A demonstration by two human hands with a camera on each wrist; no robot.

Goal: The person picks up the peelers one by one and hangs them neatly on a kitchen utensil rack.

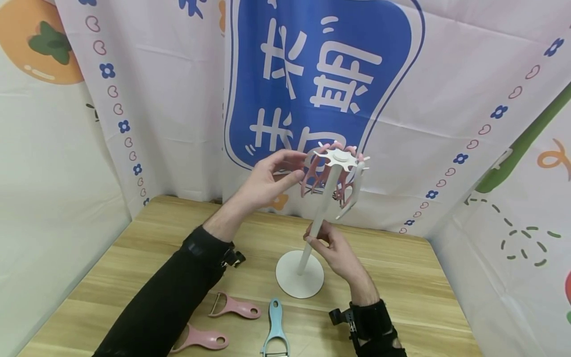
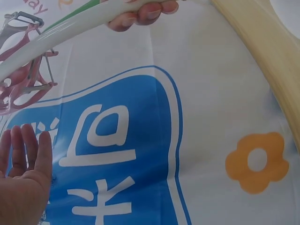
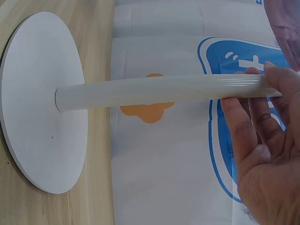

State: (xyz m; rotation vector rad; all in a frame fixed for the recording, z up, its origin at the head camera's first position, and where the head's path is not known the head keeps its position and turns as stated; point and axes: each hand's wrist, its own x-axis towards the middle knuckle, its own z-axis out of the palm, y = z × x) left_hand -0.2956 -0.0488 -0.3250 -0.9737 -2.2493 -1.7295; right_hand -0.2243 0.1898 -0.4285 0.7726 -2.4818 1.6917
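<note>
A white hanging rack (image 1: pixel 318 223) stands on its round base (image 1: pixel 292 287), with a spoked holder (image 1: pixel 341 157) at the top. Several pink peelers (image 2: pixel 28 77) hang from the spokes, along with a pale grey peeler (image 1: pixel 356 184) on the right side. My left hand (image 1: pixel 269 181) is raised beside the holder, close to the pink ones, with nothing in it; the left wrist view shows its fingers (image 2: pixel 30 145) extended. Lower down, my right hand (image 1: pixel 332 250) grips the pole (image 3: pixel 164 91) between thumb and fingers.
Two pink peelers lie on the wooden table (image 1: pixel 392 277): one pink peeler (image 1: pixel 243 308) left of the base, another (image 1: pixel 207 338) partly behind the left sleeve. A light blue peeler (image 1: pixel 275 320) lies in front of the base. Printed cloth (image 1: pixel 178 99) hangs behind the table.
</note>
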